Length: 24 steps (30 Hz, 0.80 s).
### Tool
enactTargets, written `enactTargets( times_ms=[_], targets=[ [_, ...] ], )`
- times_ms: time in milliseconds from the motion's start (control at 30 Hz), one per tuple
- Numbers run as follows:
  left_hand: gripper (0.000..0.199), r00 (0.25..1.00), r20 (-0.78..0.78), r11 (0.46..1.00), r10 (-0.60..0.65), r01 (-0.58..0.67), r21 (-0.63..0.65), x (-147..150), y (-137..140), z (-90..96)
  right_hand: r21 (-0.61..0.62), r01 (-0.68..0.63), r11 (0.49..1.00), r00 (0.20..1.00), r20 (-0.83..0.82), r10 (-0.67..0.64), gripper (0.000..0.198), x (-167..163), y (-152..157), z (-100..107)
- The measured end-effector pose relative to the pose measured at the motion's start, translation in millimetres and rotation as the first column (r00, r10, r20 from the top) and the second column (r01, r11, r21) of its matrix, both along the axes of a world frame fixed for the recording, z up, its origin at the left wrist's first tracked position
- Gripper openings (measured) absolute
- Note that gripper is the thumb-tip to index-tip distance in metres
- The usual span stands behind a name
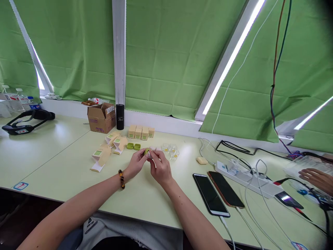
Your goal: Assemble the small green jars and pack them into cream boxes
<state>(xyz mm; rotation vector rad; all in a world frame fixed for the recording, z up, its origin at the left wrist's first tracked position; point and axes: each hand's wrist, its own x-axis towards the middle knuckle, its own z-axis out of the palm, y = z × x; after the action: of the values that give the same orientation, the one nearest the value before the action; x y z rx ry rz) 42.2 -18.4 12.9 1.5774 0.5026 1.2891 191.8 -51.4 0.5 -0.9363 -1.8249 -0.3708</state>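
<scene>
Both my hands meet over the middle of the table. My left hand point(137, 162) is closed around a small green piece point(146, 151), which looks like the green cups nearby but is mostly covered by fingers. My right hand point(161, 168) pinches the same piece from the other side, where something whitish shows. Just beyond my left hand sit two small green square cups point(133, 146). Several clear plastic cups with yellow spots point(173, 149) stand beyond my right hand. To the left lie unfolded cream cartons point(101, 156) with green labels.
Small cream boxes point(141, 132) stand in a row at the back, near a black tumbler point(120, 117) and an open cardboard box point(101, 118). On the right are two phones point(218, 192), a power strip point(247, 178) with cables, and another person's hand point(317, 178).
</scene>
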Motion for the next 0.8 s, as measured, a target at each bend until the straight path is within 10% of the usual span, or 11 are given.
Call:
enactTargets(
  times_ms=[800],
  targets=[
    [0.037, 0.960, 0.172, 0.930, -0.222, 0.262, -0.259, -0.2, 1.5, -0.2, -0.088, 0.044, 0.995, 0.994, -0.094, -0.052, 0.042, -1.9, -1.5, -0.1]
  ],
)
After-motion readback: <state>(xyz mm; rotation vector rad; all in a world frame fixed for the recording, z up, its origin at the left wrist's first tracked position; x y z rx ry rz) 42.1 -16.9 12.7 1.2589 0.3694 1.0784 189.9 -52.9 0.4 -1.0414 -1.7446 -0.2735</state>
